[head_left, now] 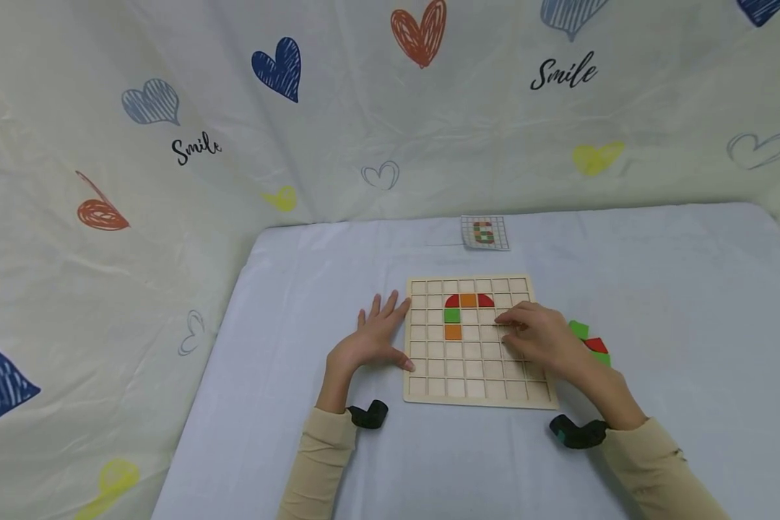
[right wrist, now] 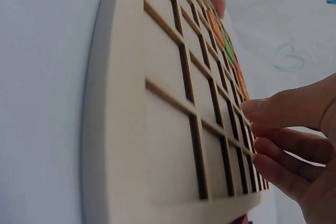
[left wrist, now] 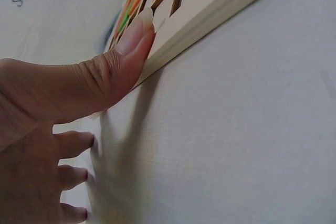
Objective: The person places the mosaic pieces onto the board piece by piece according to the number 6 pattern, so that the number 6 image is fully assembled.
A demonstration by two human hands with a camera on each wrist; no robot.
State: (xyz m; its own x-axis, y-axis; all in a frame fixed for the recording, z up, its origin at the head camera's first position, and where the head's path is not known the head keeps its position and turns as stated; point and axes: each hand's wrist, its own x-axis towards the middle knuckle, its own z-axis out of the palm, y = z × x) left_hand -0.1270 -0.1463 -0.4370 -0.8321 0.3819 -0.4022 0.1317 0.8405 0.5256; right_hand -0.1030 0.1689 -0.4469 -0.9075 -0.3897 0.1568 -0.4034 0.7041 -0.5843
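A wooden grid board (head_left: 442, 390) lies flat, with red, orange and green pieces (head_left: 453, 315) set in its upper-middle squares. At its left edge my left hand (head_left: 369, 343) has spread fingers; the left wrist view shows the thumb (left wrist: 134, 38) resting on the rim. Over the right part of the grid is my right hand (head_left: 542, 339), palm down, fingers slightly bent. In the right wrist view its thumb and fingertips (right wrist: 257, 109) are at the grid's surface beside the red piece, and no piece shows between them.
Loose green (head_left: 579, 330) and red (head_left: 596, 345) pieces lie right of the board, partly behind the right forearm. A small card (head_left: 485, 232) with a printed coloured grid pattern lies near the far edge of the white-covered table (head_left: 286, 303). A patterned cloth hangs behind.
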